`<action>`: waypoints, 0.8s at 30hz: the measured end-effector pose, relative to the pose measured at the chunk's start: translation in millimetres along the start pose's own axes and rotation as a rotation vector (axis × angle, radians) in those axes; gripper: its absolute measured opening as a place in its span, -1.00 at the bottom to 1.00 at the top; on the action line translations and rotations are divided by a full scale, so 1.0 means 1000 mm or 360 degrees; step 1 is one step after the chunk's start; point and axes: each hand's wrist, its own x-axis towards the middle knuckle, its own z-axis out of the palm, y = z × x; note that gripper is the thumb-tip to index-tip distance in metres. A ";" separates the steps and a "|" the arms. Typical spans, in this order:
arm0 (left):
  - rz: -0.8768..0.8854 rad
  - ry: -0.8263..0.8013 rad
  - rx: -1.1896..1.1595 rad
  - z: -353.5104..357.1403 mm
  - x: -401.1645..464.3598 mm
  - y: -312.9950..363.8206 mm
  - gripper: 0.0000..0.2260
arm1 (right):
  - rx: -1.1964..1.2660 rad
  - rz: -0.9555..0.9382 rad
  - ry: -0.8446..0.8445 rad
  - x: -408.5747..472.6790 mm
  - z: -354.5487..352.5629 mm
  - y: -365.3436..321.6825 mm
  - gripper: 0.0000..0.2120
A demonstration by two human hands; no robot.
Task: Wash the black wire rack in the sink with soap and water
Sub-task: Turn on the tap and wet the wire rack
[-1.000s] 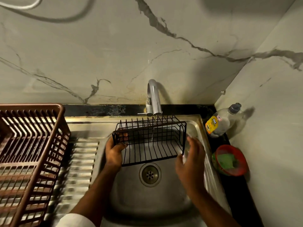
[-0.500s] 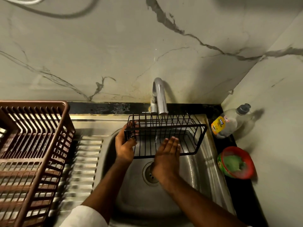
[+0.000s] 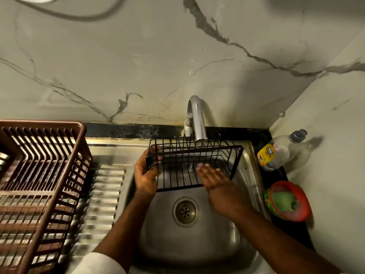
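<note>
We see the black wire rack held over the steel sink, directly under the spout of the grey tap, from which a thin stream of water falls through the rack's bars. Our left hand grips the rack's left end, fingers curled around the end wires. Our right hand lies flat, fingers straight and together, against the bottom wires near the rack's right half, fingertips close to the stream; it holds nothing. The round drain sits below the rack, between the two forearms. On the ridged draining board to the left stands a brown plastic dish basket. On the dark counter to the right, a clear dish-soap bottle with a yellow label leans against the marble wall, and just nearer us sits a red-rimmed bowl holding something green, blurred.
</note>
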 end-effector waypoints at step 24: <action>-0.0242 0.0220 -0.0117 0.003 -0.022 -0.002 -0.52 | 0.0066 0.0375 0.0136 -0.035 0.009 -0.013 -0.24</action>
